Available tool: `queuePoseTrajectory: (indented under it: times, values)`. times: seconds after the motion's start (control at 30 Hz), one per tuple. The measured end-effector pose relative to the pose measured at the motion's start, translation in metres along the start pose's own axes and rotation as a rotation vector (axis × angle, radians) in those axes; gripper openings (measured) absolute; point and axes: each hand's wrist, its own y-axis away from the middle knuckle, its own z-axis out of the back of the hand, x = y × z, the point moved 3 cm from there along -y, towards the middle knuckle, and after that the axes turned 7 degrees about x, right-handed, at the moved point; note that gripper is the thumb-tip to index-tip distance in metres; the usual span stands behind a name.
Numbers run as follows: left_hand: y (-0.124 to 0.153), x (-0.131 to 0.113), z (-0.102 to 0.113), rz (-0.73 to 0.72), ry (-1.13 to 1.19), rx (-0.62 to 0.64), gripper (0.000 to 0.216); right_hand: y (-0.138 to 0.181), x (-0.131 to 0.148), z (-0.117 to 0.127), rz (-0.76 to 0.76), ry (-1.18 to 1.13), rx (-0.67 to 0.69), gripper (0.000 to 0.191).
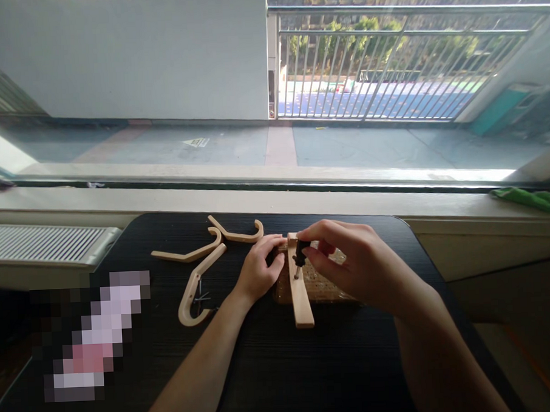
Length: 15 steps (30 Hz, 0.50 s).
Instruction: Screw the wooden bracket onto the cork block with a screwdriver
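My right hand (345, 251) pinches the black handle of a small screwdriver (299, 253). The tip of its metal shaft meets a screw or hole in a pale wooden hook (302, 305). This hook lies lengthwise on a brown, textured board (324, 283) that looks wrapped in clear plastic; the near end of the wood sticks out past the board. At the left, my left hand (262, 267) is curled with fingertips and thumb against the hook's side, over the board's edge. Some of its fingertips are hidden.
Three more wooden hooks, a near one (185, 298), a left one (181, 256) and a far one (235, 236), lie on the black table (346, 367). Loose screws (200, 297) sit inside the near one. A blurred-out object (102, 329) is at left. Beyond are the windowsill (238, 198) and a green cloth (530, 199).
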Motion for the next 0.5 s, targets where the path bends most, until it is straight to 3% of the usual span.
queuePoseTrajectory:
  times: [0.5]
  values:
    - [0.0002, 0.0013, -0.0011, 0.034, 0.033, 0.045, 0.028, 0.0009, 0.0022, 0.0012, 0.028, 0.023, -0.011, 0.005]
